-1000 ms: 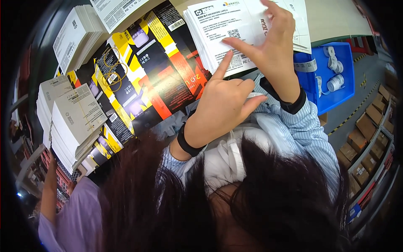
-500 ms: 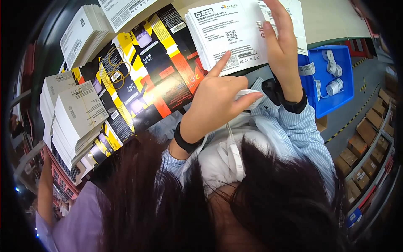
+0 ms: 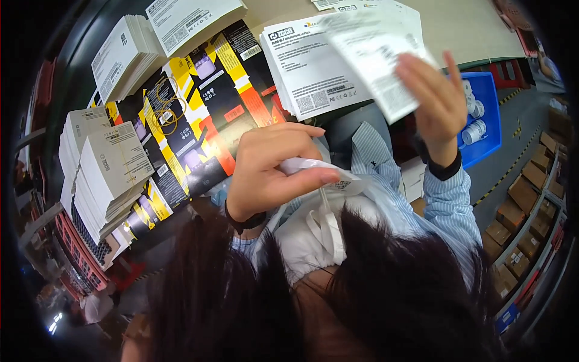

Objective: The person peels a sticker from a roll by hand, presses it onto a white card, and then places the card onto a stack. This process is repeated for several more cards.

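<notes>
My left hand [image 3: 271, 172] is closed, with a white label strip [image 3: 347, 182] between thumb and fingers. From that strip a narrow white band [image 3: 325, 226] loops down in front of my chest. In my right hand [image 3: 431, 99] is a white printed sheet [image 3: 377, 63], tilted and smeared by motion; whether it is single or folded I cannot tell. It hangs over the right part of a stack of similar printed sheets [image 3: 301, 69] on the table. The left hand is nearer to me than the stack and apart from it.
A blue bin [image 3: 491, 123] with several white label rolls [image 3: 474, 131] stands at the right. Black and yellow printed card [image 3: 208, 96] covers the table's left, with a rubber band [image 3: 161, 114] on it. Bundled white stacks [image 3: 114, 163] stand beyond. Cardboard boxes [image 3: 525, 190] line a far-right rack.
My right hand has lifted a sheet off the stack and come rightward and nearer. The left hand has drawn back from the top sheet, leftward and toward me, still with the label strip.
</notes>
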`<state>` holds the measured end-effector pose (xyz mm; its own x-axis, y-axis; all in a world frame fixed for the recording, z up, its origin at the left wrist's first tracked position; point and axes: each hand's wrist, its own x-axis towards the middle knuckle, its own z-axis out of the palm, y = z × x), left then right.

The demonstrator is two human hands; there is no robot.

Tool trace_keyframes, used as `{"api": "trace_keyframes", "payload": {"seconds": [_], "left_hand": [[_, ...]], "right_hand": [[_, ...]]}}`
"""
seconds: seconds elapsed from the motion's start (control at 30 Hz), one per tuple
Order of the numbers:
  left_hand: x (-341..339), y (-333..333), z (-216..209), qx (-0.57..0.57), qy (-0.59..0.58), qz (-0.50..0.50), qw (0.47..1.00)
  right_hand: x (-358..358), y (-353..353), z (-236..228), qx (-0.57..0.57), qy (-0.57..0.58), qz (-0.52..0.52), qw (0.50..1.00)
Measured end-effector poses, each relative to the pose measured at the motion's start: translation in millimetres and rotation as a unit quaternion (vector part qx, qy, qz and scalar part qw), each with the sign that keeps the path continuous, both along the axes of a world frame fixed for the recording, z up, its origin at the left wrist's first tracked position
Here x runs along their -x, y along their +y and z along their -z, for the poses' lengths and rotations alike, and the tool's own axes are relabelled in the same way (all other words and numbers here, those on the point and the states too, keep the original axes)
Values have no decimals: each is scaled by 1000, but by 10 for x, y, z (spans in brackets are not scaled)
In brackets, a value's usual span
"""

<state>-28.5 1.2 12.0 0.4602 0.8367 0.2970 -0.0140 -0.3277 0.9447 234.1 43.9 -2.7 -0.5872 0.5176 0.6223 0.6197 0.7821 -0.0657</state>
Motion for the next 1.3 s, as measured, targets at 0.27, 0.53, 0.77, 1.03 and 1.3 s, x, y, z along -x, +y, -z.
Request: {"api": "trace_keyframes", "payload": {"seconds": [0.27,0.53,0.77,1.03,1.3], "left_hand": [[-147,22,94,-1,12,-36,999],[-282,-19,40,104,-33,-166,980],[-306,123,-15,-114,54,-313,941],[-222,96,-42,-164,163,-163,959],[-310,49,-69,-15,126,-209,970]], "right_hand": [[-277,229,202,-36,-51,124,990],[365,-326,-95,429,338,-92,832],[554,-382,-177,479,285,-19,830],[642,-329,-236,420,282,-22,862],[564,-110,-205,262,297,-55,916]]}}
